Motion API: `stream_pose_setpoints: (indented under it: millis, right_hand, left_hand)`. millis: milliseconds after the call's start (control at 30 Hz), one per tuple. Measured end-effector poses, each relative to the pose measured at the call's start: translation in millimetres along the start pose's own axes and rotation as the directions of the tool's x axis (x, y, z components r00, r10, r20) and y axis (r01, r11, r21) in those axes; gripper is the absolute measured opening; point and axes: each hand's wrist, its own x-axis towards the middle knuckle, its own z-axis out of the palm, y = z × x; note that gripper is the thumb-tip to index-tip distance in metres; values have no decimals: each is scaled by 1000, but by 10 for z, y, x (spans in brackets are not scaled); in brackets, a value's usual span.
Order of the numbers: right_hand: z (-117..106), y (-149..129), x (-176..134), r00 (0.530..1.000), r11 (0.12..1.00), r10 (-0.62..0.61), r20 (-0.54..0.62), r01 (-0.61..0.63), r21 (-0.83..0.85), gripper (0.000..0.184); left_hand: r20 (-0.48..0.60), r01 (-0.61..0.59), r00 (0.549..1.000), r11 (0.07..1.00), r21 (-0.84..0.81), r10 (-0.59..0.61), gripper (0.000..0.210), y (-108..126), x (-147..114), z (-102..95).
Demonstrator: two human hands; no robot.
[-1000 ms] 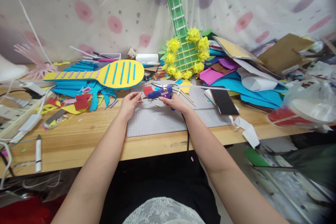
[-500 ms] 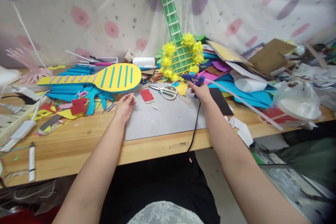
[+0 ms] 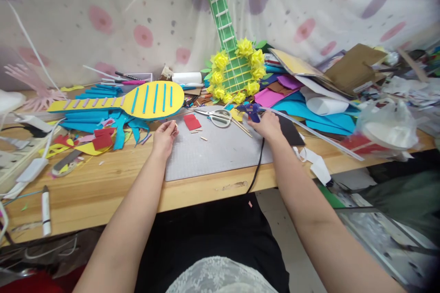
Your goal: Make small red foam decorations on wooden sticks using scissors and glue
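Observation:
My left hand (image 3: 164, 136) is closed in a pinch at the left edge of the grey cutting mat (image 3: 220, 160). A tiny pale piece (image 3: 176, 124), perhaps a short stick, shows at its fingertips. At the mat's far right, my right hand (image 3: 268, 124) has its fingers at the handle of a blue hot glue gun (image 3: 250, 109), which has a long clear glue stick (image 3: 312, 133) running out of its back. Scissors (image 3: 221, 118), a red scrap (image 3: 192, 122), thin wooden sticks (image 3: 242, 128) and short stick bits (image 3: 204, 138) lie between the hands.
A yellow guitar-shaped craft piece (image 3: 154, 100) lies behind my left hand. A green one with yellow flowers (image 3: 237, 71) leans on the curtain. Coloured sheets (image 3: 323, 116) and a bagged tub (image 3: 385, 132) fill the right; scraps (image 3: 92, 142) and a marker (image 3: 46, 210) lie left.
My right hand has shifted slightly right and down with the glue gun, which now lies lower and shows more of its body. My left hand keeps its pinch almost in place.

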Motion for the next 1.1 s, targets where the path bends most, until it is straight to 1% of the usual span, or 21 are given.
stream_pose_setpoints:
  millis: [33, 67, 100, 133, 167, 200, 267, 300, 333, 367, 433, 500, 567, 667, 733, 767, 800, 867, 933, 1033, 1100]
  right_hand:
    - [-45, -17, -76, 1000, 999, -7, 18, 8, -45, 60]
    - [-79, -54, -149, 997, 998, -35, 64, 39, -58, 54]
    - [-99, -114, -213, 986, 993, -102, 132, 108, -36, 44]
    - [-101, -201, -264, 962, 982, -188, 199, 190, 12, 34]
    - [-85, -312, -298, 927, 959, -281, 248, 269, 84, 26]
    - [-49, -446, -313, 885, 922, -383, 264, 347, 173, 21]
    - [72, -757, -283, 784, 796, -580, 222, 487, 359, 15]
    - [150, -922, -243, 731, 729, -651, 205, 526, 438, 14]
    - [234, -1084, -191, 702, 687, -687, 190, 542, 484, 14]
    - [320, -1237, -133, 692, 669, -700, 174, 552, 497, 15]
    - [481, -1505, -15, 686, 672, -710, 157, 594, 442, 19]
    - [609, -1708, 84, 649, 661, -743, 164, 673, 331, 23]
    - [695, -1848, 156, 610, 638, -770, 186, 739, 216, 28]
    - [751, -1962, 222, 579, 620, -774, 257, 775, 122, 29]
    - [756, -1986, 247, 576, 621, -771, 274, 775, 118, 24]
    - [755, -1987, 255, 585, 628, -768, 262, 768, 128, 21]
    - [753, -1982, 261, 601, 641, -762, 242, 754, 145, 19]
    - [751, -1960, 269, 651, 681, -732, 203, 707, 188, 18]
    - [751, -1932, 274, 694, 721, -693, 198, 654, 232, 17]
    - [739, -1894, 286, 728, 749, -654, 207, 586, 308, 15]
    - [712, -1871, 293, 752, 749, -634, 179, 540, 384, 13]
  left_hand:
    - [3, -10, 1000, 1000, 3, 10, 27, -3, -3, 3]
    - [7, -22, 1000, 1000, 6, 22, 28, -6, -6, 7]
    - [11, -35, 999, 999, 10, 35, 28, -10, -8, 11]
    - [12, -47, 999, 999, 15, 47, 28, -14, -10, 15]
    - [11, -58, 998, 998, 22, 57, 29, -19, -11, 19]
    - [8, -65, 998, 997, 29, 65, 29, -22, -11, 22]
    - [1, -70, 998, 997, 40, 70, 29, -28, -8, 23]
    - [-2, -68, 998, 997, 43, 68, 29, -31, -6, 22]
    - [-4, -65, 998, 997, 44, 65, 29, -32, -3, 18]
    - [-6, -62, 998, 997, 42, 62, 29, -34, -1, 13]
    - [-9, -58, 998, 998, 37, 59, 28, -35, 3, 3]
    - [-11, -56, 998, 998, 34, 56, 28, -34, 2, -6]
    - [-17, -49, 999, 998, 34, 49, 27, -28, -2, -9]
    - [-30, -30, 999, 999, 25, 31, 25, -14, -11, -6]
    - [-36, -22, 999, 1000, 16, 22, 24, -5, -15, -2]
    - [-38, -19, 999, 1000, 13, 20, 24, -2, -16, 0]
    - [-38, -19, 999, 1000, 13, 19, 23, -1, -15, 2]
    - [-32, -20, 999, 1000, 17, 20, 23, -4, -11, 4]
    - [-28, -21, 999, 999, 24, 22, 23, -11, -5, 3]
    - [-43, -20, 999, 999, 29, 21, 23, -19, 1, -3]
    - [-36, -23, 999, 999, 25, 23, 23, -15, 5, -6]
